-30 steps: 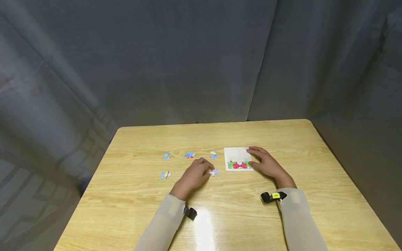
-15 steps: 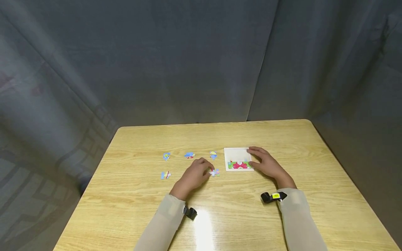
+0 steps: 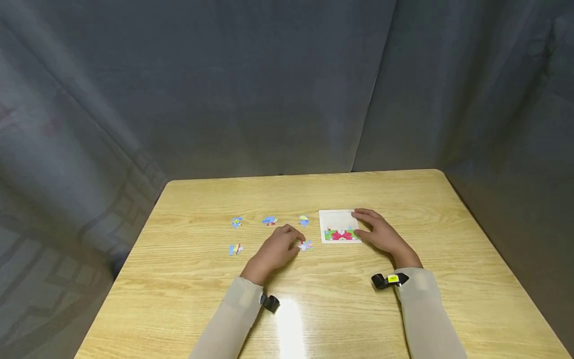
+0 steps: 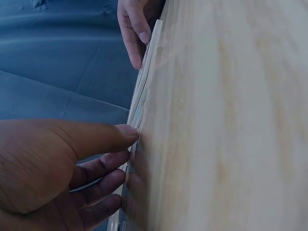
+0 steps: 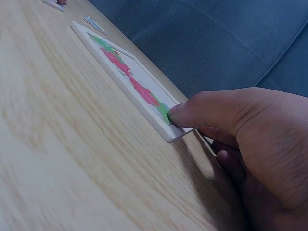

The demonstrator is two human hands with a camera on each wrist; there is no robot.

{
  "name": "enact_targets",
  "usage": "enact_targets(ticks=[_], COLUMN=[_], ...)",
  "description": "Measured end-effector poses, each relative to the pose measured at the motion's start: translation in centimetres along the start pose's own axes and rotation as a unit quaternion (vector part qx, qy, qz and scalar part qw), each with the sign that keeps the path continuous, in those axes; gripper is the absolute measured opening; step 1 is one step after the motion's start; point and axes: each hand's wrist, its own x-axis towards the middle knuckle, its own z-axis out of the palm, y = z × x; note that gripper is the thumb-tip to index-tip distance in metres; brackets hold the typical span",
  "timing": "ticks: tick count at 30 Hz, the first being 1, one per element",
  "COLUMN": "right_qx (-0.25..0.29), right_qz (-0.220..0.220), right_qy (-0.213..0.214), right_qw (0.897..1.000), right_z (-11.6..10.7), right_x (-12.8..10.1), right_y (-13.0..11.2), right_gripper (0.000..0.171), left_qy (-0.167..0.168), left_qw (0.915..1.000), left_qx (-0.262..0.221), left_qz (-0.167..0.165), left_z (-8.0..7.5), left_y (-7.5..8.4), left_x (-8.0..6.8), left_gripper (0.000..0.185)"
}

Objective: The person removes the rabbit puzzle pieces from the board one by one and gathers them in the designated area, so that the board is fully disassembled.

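A flat jigsaw piece [image 3: 307, 245] in light blue, white and pink lies on the table left of a white puzzle tray [image 3: 321, 227]. My left hand [image 3: 277, 249] pinches its left side between thumb and fingers. In the left wrist view the thumb [image 4: 126, 131] meets the table at a low angle, and the piece is hard to make out. My right hand [image 3: 383, 235] grips the tray's right side. Its thumb [image 5: 180, 113] presses the near right corner, while other fingers reach the far edge. A green and red picture strip [image 3: 341, 235] fills the tray's near part.
Loose jigsaw pieces lie left of the tray: one [image 3: 304, 220] behind my left hand, another [image 3: 270, 220] further left, and two more at the far left [image 3: 236, 222]. The wooden table [image 3: 179, 289] ends at dark curtains [image 3: 269, 99] behind and at both sides.
Both hands keep nearly the same place and pose. The small jigsaw piece at my left fingertips looks very slightly turned; the tray stays put.
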Motion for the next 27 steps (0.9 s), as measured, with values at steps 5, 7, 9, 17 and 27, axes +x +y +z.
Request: enact_targets(ticks=[5, 7, 9, 17, 27], right_qx=[0.004, 0.002, 0.0, 0.005, -0.013], right_qz=[0.0, -0.001, -0.002, -0.002, 0.004], right_qy=[0.003, 0.006, 0.006, 0.009, 0.012], right_qw=[1.0, 1.0, 1.0, 1.0, 1.0], right_z=[0.0, 0.0, 0.1, 0.5, 0.5], right_x=[0.1, 0.2, 0.1, 0.0, 0.1], right_y=[-0.1, 0.0, 0.1, 0.1, -0.6], right_gripper=[0.054, 0.053, 0.053, 0.057, 0.071], left_qy=[-0.012, -0.014, -0.014, -0.012, -0.012], left_qw=[0.9999, 0.9999, 0.9999, 0.9997, 0.9998], left_qx=[-0.003, -0.005, -0.009, -0.019, -0.009], left_qz=[0.001, 0.0, -0.002, 0.012, 0.01], left_z=[-0.5, -0.8, -0.9, -0.6, 0.5], left_y=[0.0, 0.3, 0.5, 2.3, 4.7], left_x=[0.2, 0.3, 0.4, 1.8, 4.6], left_gripper=[0.03, 0.032, 0.033, 0.044, 0.062])
